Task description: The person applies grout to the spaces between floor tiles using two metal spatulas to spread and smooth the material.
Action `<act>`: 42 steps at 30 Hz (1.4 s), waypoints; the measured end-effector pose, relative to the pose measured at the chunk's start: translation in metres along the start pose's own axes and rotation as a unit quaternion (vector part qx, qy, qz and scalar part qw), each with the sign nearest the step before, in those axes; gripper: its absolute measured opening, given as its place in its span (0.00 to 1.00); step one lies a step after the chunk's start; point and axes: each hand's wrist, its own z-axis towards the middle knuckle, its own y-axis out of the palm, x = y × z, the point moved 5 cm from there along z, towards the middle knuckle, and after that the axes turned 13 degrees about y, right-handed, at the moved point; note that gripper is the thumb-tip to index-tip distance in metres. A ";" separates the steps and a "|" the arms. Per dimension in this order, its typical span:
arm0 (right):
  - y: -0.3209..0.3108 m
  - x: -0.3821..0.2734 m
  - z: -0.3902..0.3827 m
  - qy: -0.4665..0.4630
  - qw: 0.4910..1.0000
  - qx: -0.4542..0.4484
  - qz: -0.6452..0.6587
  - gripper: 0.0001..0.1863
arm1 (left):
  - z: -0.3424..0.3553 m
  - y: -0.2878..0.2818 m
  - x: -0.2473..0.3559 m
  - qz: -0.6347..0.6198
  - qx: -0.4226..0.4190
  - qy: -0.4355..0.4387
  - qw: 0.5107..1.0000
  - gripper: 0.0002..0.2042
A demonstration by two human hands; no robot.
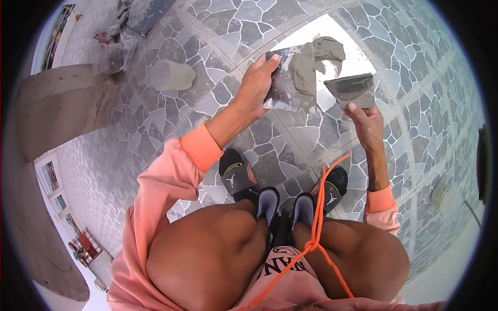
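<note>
My left hand (258, 85) is closed on the left edge of a dark, flat metal plate (280, 80), thumb on top. A thick smear of wet grey mortar (306, 72) covers the plate's right part. My right hand (366, 124) is closed round the near edge of a flat grey scraper (359, 96), which carries darker wet paste along its far part. Beyond and between these two tools lies a bright white square sheet (326, 31), with a lump of mortar (329, 49) over its middle. I cannot tell whether that lump touches the sheet or the plate.
Grey stone-patterned tiles (259, 142) cover the floor. A translucent plastic container (174, 75) lies to the left, near bags and a dark panel (148, 15) at the far left. A curved concrete-coloured form (67, 106) stands at the left. My sandalled feet (238, 173) are below my hands.
</note>
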 end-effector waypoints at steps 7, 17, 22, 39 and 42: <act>0.074 -0.047 0.069 -0.072 0.952 -0.037 -0.295 0.20 | -0.088 -0.060 0.024 0.036 0.123 0.014 0.992 0.15; 0.377 -0.015 0.119 -0.511 0.614 -0.308 -0.517 0.18 | -0.245 -0.137 0.067 -0.009 0.378 0.156 0.913 0.12; 0.406 -0.001 0.120 -0.479 0.604 -0.303 -0.561 0.18 | -0.301 -0.166 0.081 -0.009 0.431 0.211 0.877 0.12; 0.336 -0.053 0.203 -0.513 0.502 -0.158 -0.678 0.19 | -0.343 -0.256 0.020 -0.070 0.457 0.167 0.871 0.16; 0.300 -0.082 0.219 -0.474 0.510 -0.115 -0.708 0.19 | -0.344 -0.269 0.014 -0.095 0.457 0.158 0.870 0.16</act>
